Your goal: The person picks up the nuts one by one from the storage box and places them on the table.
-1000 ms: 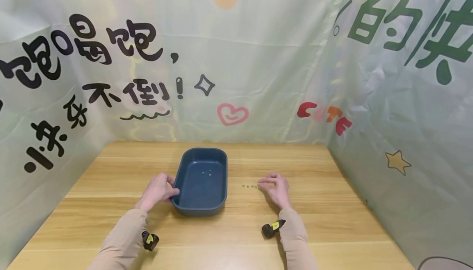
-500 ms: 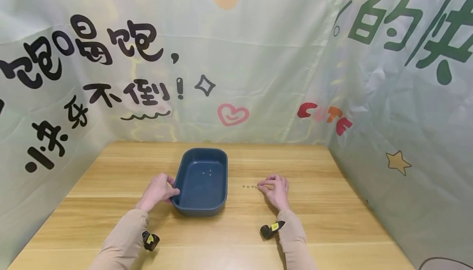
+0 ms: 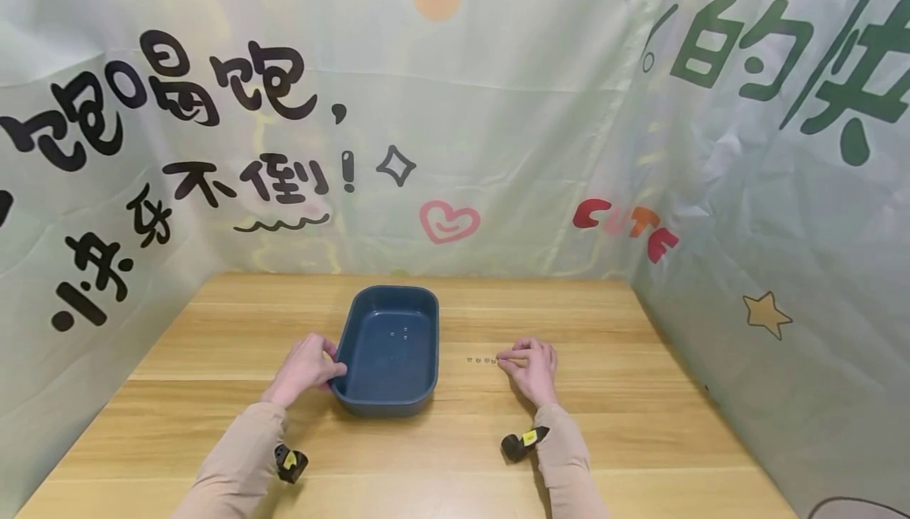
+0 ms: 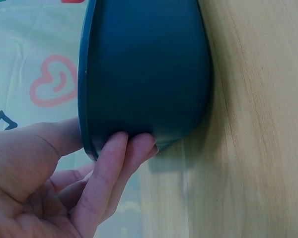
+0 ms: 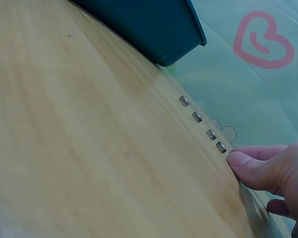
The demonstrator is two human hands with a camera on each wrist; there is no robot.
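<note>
A dark blue rectangular box (image 3: 387, 381) with rounded corners stands on the table, with 3 small metal nuts (image 3: 405, 337) on its floor. My left hand (image 3: 306, 365) grips its left rim; in the left wrist view the thumb goes over the rim and the fingers (image 4: 107, 173) press the outer wall. To the right, several small metal nuts (image 5: 197, 117) lie in a short row. At the row's right end my right hand (image 3: 532, 365) pinches with thumb and index finger; the fingertips largely hide the small nut between them.
The wooden table (image 3: 626, 440) carries the box and the row. Printed cloth walls (image 3: 512, 148) rise along its back and sides. A black wrist device (image 3: 522, 445) sits on the right sleeve, another wrist device (image 3: 290, 464) on the left.
The right wrist has shifted slightly left, while its fingertips stay at the right end of the row. The left hand and the box have not visibly moved.
</note>
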